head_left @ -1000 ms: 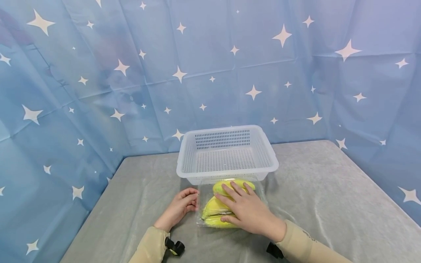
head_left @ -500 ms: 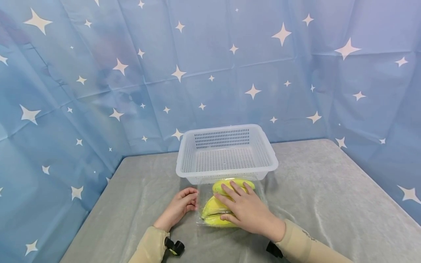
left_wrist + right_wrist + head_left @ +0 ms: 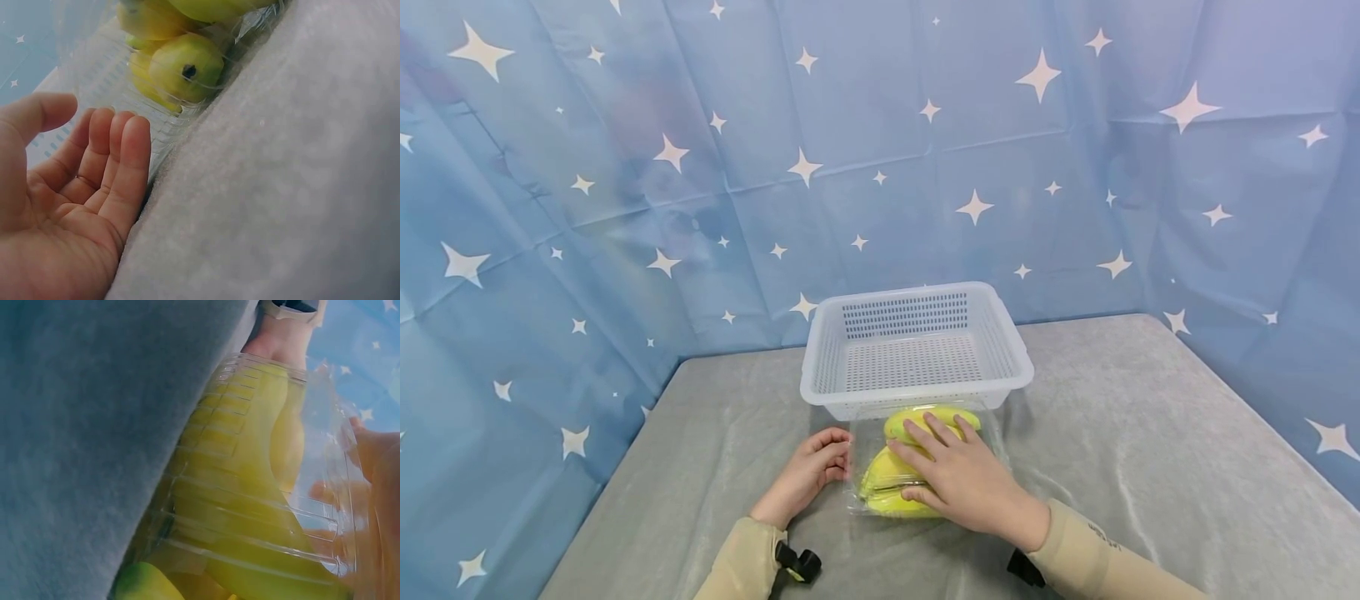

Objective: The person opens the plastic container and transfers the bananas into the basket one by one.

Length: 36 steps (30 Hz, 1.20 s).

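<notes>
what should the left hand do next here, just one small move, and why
I'd probably bring the left hand in to hold the left side of the clear plastic container. It lies loosely curled by that edge, gripping nothing, while the right hand is spread over the bananas, so a hold there may steady things.

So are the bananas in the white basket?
No, the head view shows the bananas in a clear plastic container on the near side of the basket, with the right hand on top.
</notes>
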Each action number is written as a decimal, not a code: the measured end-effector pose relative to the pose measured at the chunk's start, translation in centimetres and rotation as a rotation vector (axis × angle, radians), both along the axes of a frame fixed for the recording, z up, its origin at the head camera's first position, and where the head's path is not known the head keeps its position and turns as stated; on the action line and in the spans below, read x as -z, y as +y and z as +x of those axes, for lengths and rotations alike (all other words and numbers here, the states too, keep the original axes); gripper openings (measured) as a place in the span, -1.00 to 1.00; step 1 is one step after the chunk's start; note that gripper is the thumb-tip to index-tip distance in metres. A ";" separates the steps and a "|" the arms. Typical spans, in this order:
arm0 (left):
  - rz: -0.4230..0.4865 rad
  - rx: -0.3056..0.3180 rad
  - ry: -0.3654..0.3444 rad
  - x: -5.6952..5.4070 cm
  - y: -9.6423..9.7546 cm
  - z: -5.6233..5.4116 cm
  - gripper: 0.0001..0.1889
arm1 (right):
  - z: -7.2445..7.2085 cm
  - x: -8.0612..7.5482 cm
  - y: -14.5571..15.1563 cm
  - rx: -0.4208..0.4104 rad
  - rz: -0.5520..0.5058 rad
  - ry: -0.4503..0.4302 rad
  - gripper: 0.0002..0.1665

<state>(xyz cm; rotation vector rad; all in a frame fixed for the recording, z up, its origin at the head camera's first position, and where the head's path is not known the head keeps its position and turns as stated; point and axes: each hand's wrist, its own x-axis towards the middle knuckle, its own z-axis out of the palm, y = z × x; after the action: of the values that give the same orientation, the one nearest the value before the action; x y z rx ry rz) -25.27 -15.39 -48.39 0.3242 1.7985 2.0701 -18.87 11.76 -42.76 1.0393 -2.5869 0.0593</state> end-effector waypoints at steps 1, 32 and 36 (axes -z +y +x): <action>0.001 0.002 0.003 0.0 0.0 0.0 -0.87 | 0.0 0.0 0.0 0.000 0.001 0.003 -0.29; -0.023 -0.018 -0.011 0.0 0.0 0.1 -0.77 | 0.1 -0.1 -0.1 0.002 0.009 0.047 -0.33; -0.025 -0.018 -0.013 0.1 0.0 0.0 -0.81 | 0.0 -0.1 -0.1 -0.003 0.010 0.057 -0.34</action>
<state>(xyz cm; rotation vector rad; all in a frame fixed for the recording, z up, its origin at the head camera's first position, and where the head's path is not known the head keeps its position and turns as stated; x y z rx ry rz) -25.31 -15.43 -48.53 0.2876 1.8246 2.0551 -18.85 11.64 -42.69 1.0332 -2.5374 0.0166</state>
